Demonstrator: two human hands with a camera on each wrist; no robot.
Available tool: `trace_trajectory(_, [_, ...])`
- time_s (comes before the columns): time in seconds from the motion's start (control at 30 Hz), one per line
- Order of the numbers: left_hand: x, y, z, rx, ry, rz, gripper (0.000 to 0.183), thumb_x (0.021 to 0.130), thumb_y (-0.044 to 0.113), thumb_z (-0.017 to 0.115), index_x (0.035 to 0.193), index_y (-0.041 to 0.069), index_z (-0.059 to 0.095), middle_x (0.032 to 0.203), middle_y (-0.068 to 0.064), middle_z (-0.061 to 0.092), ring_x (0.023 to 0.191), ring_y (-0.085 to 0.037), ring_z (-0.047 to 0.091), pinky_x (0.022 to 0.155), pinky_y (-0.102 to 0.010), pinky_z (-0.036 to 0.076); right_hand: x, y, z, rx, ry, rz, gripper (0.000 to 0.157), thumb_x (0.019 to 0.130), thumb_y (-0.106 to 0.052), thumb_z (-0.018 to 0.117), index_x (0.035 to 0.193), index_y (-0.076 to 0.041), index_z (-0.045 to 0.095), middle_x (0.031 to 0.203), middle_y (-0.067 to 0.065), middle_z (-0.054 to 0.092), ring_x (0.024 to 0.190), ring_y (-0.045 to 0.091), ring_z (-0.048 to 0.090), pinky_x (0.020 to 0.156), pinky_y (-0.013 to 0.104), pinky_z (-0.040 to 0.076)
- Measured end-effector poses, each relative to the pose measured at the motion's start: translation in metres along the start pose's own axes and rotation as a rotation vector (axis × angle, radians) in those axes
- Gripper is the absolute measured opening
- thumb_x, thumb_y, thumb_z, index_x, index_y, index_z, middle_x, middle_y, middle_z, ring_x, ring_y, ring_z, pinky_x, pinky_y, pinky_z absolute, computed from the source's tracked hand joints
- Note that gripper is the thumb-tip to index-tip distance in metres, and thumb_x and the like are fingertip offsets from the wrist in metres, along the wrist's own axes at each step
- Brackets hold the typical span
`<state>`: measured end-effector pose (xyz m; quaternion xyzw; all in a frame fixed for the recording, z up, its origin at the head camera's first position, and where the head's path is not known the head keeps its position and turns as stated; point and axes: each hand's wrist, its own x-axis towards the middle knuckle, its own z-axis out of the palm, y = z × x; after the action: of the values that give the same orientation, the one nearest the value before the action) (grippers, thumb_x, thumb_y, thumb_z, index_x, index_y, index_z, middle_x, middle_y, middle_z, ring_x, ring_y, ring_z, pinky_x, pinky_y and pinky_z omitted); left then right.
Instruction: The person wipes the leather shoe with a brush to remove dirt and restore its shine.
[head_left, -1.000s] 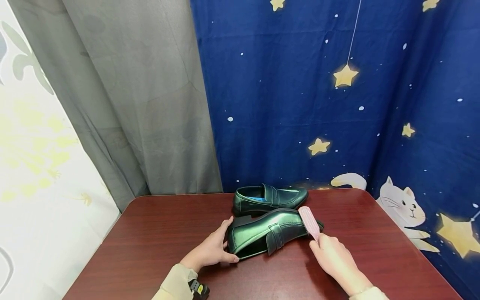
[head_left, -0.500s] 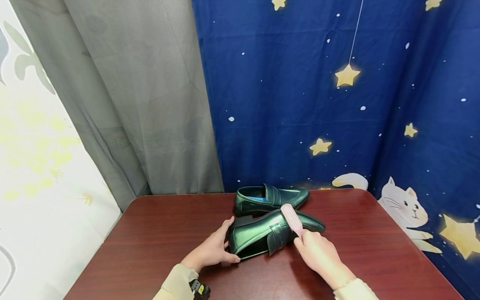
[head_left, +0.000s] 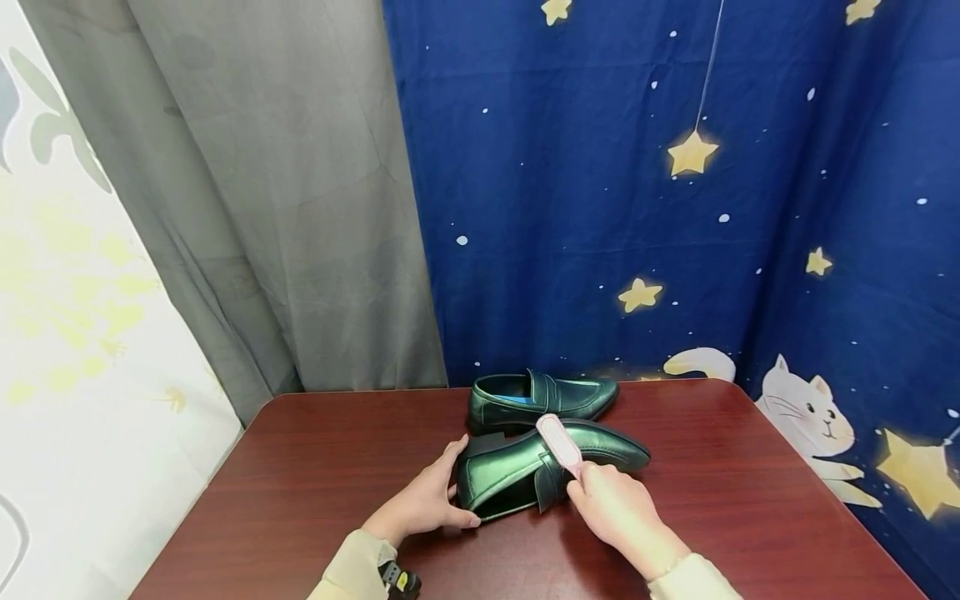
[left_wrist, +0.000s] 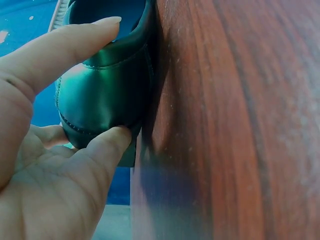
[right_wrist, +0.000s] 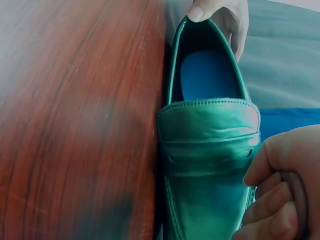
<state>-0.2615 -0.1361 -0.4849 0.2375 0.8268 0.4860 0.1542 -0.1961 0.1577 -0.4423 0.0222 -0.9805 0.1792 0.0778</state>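
A shiny dark green loafer point(head_left: 498, 475) lies on its side on the table, its opening toward me and its toe to the right. My left hand point(head_left: 423, 500) grips it by the heel; in the left wrist view the thumb point(left_wrist: 75, 42) hooks over the collar and a fingertip presses the heel's back. A small pink brush point(head_left: 558, 442) is in my right hand point(head_left: 618, 512), fingers curled round its handle. The brush head lies across the upper beside the strap. The right wrist view shows the loafer's blue insole point(right_wrist: 207, 75).
The matching green loafer point(head_left: 577, 397) stands upright just behind, near the table's back edge. The reddish-brown table point(head_left: 337, 450) backs onto a grey curtain point(head_left: 300, 208) and a blue star-printed curtain point(head_left: 562, 208). A dark strapped device point(head_left: 399, 579) sits at my left wrist.
My right hand has drawn the pink brush leftward along the loafer, from near the toe to beside the strap. The left hand and both loafers stay put.
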Motion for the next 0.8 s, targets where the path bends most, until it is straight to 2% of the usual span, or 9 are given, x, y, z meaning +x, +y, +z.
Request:
trace_trajectory(0.47, [0.0,0.0,0.0,-0.017,0.008,0.003,0.124,0.073,0.01,0.091,0.163,0.009,0.007,0.169,-0.022,0.001,0.154,-0.035,0.017,0.109,-0.047,0.045,-0.001,-0.024,0.005,-0.013,-0.029,-0.063,0.026,0.088,-0.022,0.064,0.067,-0.017,0.05,0.059,-0.002,0.049,0.052,0.018,0.046,0.049,0.039,0.038])
trace_trajectory(0.8, [0.001,-0.003,0.0,-0.025,0.001,0.012,0.123,0.073,0.009,0.09,0.163,0.008,0.006,0.17,-0.019,0.002,0.154,-0.033,0.02,0.109,-0.045,0.045,-0.002,-0.035,0.016,-0.036,-0.01,-0.107,0.026,0.087,-0.023,0.066,0.066,-0.017,0.052,0.058,-0.002,0.051,0.051,0.018,0.049,0.048,0.04,0.039])
